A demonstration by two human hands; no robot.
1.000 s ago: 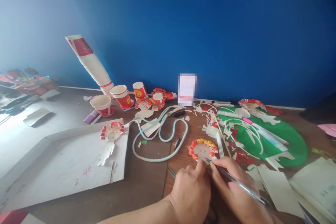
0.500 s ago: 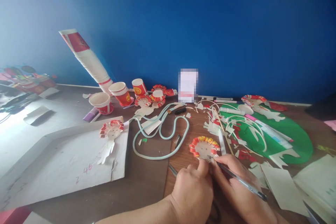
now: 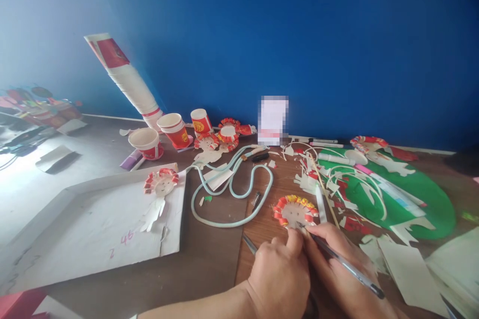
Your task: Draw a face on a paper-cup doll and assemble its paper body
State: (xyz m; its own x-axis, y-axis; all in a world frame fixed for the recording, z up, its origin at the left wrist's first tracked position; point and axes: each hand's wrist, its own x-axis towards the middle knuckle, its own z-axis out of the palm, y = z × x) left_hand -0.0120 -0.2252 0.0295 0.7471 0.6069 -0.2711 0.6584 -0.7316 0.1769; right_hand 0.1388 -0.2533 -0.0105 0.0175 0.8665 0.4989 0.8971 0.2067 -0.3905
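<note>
My left hand point(image 3: 280, 273) is closed at the lower edge of a lion figure cut from a paper cup point(image 3: 292, 211), pinning it down. The figure has a round white face with small drawn marks and a curled red and yellow rim. In my right hand point(image 3: 342, 261) is a pen point(image 3: 352, 270), gripped in a writing hold, its tip on the lower part of the face. The blades of a pair of scissors point(image 3: 250, 244) stick out from beneath my left hand; most of the scissors is hidden.
A pale blue cord point(image 3: 220, 224) lies looped beyond my hands. A white box lid point(image 3: 101, 234) at left carries another lion figure point(image 3: 161, 183). Paper cups point(image 3: 172, 132) and a tall leaning stack point(image 3: 130, 84) stand by the blue wall. Markers and scraps cover a green sheet point(image 3: 441, 209).
The view has shifted slightly, so most things sit a little further right. Both hands keep their hold, and the pen tip stays on the lower part of the face.
</note>
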